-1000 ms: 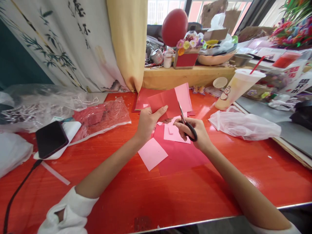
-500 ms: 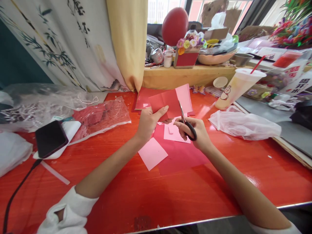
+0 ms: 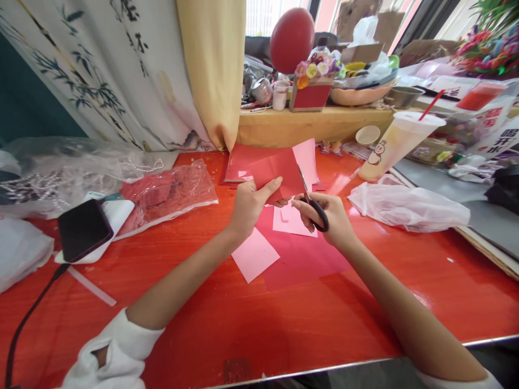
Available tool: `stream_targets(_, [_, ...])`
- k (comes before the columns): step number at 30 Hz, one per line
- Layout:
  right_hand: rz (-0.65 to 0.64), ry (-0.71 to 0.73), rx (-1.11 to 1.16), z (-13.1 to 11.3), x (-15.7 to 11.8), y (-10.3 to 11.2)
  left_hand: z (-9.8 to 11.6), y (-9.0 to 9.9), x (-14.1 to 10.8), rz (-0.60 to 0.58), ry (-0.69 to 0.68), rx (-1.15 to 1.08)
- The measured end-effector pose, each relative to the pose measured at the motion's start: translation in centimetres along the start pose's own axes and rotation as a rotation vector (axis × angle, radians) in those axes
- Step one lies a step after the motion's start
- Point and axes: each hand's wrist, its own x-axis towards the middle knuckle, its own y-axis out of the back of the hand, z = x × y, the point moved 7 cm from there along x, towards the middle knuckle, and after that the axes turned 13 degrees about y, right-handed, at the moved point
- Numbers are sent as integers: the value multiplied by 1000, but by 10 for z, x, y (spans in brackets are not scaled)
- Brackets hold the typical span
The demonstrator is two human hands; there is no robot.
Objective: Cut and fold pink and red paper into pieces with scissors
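From here I have the left hand (image 3: pixel 246 209) pinched, thumb (image 3: pixel 270 188) uppermost, the right hand (image 3: pixel 333 219) curled near it and both forearms (image 3: pixel 184 276) slanting outward behind them.

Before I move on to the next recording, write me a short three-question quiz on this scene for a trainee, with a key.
1. Open question: which tool is in the person's right hand?
2. True or false: the phone lies toward the left edge of the picture, while the cup with the red straw is over on the right side.
3. Multiple choice: what colour is the paper in the left hand? (a) white (b) yellow (c) red

Key: 1. Scissors with black handles. 2. True. 3. (c).
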Motion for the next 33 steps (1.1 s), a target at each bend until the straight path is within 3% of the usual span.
stream_targets(33, [41,-49,-115,1,0,8,-13,-7,-4,-17,73,34])
